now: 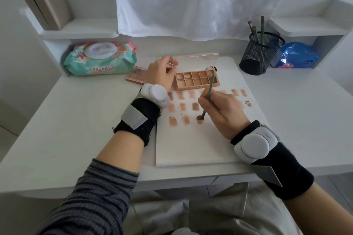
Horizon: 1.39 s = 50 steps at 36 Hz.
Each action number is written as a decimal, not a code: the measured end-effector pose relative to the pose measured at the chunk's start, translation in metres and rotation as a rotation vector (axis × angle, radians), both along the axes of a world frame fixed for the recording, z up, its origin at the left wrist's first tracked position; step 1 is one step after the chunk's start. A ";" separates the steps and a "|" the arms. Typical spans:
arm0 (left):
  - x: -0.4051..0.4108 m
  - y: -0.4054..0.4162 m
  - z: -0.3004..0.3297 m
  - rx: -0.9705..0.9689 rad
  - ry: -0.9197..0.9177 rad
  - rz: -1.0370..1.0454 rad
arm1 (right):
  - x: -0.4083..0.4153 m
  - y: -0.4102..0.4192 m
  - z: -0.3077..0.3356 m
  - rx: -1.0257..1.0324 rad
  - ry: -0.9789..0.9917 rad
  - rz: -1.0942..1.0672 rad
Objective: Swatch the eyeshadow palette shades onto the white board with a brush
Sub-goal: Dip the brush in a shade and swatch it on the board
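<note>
While the right hand (222,109) grips a brush (206,99), bristles touching the white board (191,149), left hand (162,74) pinches the palette (196,80) lid's left edge, far side.

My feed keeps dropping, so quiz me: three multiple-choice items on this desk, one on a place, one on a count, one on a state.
1. Where is the brush tip?
A. In a palette pan
B. On the white board, at a third-row swatch
C. In the mesh cup

2. How many brushes stand in the mesh cup?
A. One
B. Three
C. Six

3. How is the eyeshadow palette lid?
A. Raised open
B. Shut flat
C. Lying apart on the desk

Answers: 1 B, the right hand holds the bristles on the board below the palette. 2 B, three handles rise above the rim. 3 A, the left hand pinches the upright clear lid's corner.
</note>
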State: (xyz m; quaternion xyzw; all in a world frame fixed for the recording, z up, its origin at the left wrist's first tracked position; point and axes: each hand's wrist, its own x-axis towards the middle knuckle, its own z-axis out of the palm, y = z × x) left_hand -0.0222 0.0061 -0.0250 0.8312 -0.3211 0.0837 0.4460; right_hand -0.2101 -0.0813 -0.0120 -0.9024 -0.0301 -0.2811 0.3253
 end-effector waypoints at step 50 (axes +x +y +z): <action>-0.004 0.001 0.004 -0.003 0.017 -0.009 | 0.001 -0.003 -0.004 0.136 -0.077 -0.047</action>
